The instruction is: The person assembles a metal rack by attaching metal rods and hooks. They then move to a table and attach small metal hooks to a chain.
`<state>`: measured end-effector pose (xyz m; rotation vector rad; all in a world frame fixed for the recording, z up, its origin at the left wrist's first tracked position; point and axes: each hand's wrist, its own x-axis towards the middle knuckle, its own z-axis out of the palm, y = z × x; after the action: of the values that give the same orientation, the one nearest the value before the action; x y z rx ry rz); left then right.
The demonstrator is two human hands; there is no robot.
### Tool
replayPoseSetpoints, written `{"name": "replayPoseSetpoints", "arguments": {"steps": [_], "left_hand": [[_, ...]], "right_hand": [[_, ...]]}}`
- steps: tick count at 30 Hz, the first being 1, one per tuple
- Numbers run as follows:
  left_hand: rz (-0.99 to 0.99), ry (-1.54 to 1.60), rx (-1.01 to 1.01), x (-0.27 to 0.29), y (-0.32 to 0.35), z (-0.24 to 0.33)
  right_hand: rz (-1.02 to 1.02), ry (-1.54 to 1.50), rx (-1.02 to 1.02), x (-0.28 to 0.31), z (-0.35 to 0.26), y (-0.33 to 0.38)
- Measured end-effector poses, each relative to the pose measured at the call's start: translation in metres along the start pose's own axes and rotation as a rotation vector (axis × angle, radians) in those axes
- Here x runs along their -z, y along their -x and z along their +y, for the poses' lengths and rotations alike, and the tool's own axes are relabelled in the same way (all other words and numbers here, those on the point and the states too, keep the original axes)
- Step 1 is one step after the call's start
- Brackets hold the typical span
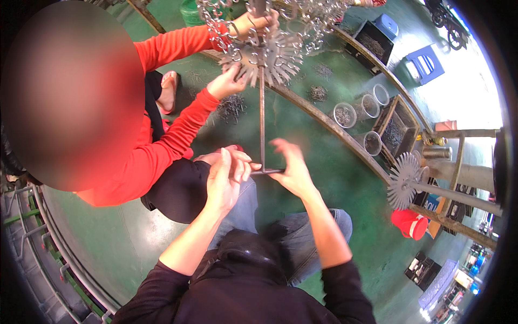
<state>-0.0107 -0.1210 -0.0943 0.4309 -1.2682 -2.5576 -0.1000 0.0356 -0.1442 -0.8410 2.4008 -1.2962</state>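
Note:
A long thin metal rod with a crossbar, like a T-handle (263, 119), runs from a toothed metal disc (278, 62) at the top down to my hands. My left hand (225, 178) has its fingers loosely bent about the crossbar's left end. At the right end, my right hand (295, 171) has its fingers stretched apart and slightly blurred, the bar touching near the thumb. Metal chains with hooks (218, 29) hang over the disc. A co-worker in red sleeves (181, 127) has one hand on the disc's edge and the other higher up, among the chains.
Clear plastic cups (344, 115) with small metal pieces stand beside a wooden tray (396, 129). A pile of metal pieces (231, 108) lies on the green floor. A rusty metal bar (324, 116) runs diagonally. Another toothed disc (403, 180) sits at the right, above a red container (409, 224).

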Motion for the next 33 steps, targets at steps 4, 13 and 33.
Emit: {"name": "replayPoseSetpoints", "arguments": {"steps": [4, 13, 33], "left_hand": [[-0.018, 0.027, 0.006, 0.0, 0.004, -0.002], [-0.071, -1.657, -0.448, -0.013, 0.02, 0.013], [-0.22, -1.98, -0.047, 0.003, -0.014, -0.019]], "right_hand": [[0.502, -1.783, -0.719, -0.019, -0.012, 0.041], [0.636, -2.047, -0.207, -0.027, 0.004, 0.018], [0.658, -2.269, -0.542, -0.033, -0.005, 0.004]]}}
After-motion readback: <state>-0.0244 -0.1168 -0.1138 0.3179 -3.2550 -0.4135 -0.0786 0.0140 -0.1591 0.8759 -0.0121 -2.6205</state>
